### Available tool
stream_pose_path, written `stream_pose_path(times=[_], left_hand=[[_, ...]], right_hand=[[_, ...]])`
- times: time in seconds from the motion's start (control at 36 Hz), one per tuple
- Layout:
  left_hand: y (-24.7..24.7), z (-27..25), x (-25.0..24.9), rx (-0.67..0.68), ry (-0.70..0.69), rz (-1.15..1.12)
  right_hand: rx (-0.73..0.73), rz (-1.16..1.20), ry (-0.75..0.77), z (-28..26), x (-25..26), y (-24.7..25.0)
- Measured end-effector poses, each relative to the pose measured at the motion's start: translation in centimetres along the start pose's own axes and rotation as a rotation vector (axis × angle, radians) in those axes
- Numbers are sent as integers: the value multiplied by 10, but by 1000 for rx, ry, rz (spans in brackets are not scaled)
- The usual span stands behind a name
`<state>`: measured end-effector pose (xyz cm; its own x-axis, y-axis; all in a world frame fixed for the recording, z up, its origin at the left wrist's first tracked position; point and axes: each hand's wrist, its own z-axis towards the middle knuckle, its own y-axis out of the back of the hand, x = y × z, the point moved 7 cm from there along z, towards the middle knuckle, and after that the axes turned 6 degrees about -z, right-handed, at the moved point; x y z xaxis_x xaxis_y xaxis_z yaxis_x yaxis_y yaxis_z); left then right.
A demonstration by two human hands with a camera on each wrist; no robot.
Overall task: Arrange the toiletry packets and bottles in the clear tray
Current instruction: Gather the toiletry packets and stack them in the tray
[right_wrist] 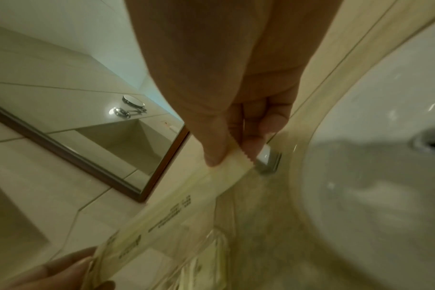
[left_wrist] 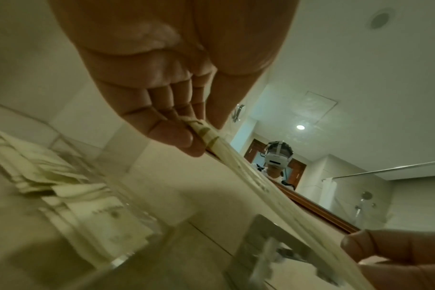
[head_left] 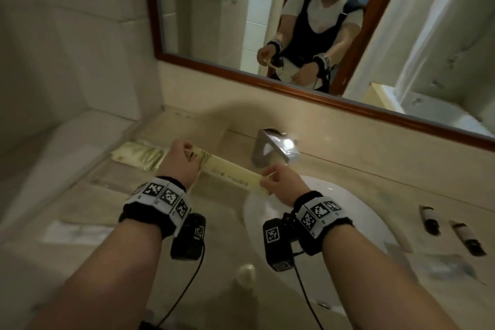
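Observation:
A long cream packet (head_left: 230,171) with small print is held level above the counter between both hands. My left hand (head_left: 180,158) pinches its far-left end (left_wrist: 201,128); my right hand (head_left: 278,178) pinches its serrated right end (right_wrist: 236,157). Left of the hands the clear tray (head_left: 128,139) holds several cream packets (head_left: 139,158), seen close in the left wrist view (left_wrist: 62,188). Two small dark bottles (head_left: 430,220) (head_left: 467,237) lie on the counter right of the basin.
A white basin (head_left: 348,206) sits under my right wrist, with a chrome tap (head_left: 270,147) behind it. A framed mirror (head_left: 267,21) runs along the back wall. A clear wrapped packet (head_left: 444,265) lies at the right, a pale flat item (head_left: 77,230) at the front left.

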<state>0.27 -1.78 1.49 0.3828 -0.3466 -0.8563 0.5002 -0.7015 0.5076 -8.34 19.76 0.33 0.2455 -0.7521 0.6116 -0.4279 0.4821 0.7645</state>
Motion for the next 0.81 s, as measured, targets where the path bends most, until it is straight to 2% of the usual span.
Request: stream_pose_path(times=[0.08, 0.33, 0.53, 0.81], left_hand=[[30, 21, 29, 1, 77, 77], [99, 70, 100, 17, 171, 271], [108, 95, 135, 88, 226, 319], [97, 110, 149, 267, 208, 559]], right_hand=[[31, 47, -11, 17, 30, -39], [150, -68, 20, 58, 104, -135], [164, -103, -35, 82, 119, -179], [258, -209, -85, 98, 118, -213]])
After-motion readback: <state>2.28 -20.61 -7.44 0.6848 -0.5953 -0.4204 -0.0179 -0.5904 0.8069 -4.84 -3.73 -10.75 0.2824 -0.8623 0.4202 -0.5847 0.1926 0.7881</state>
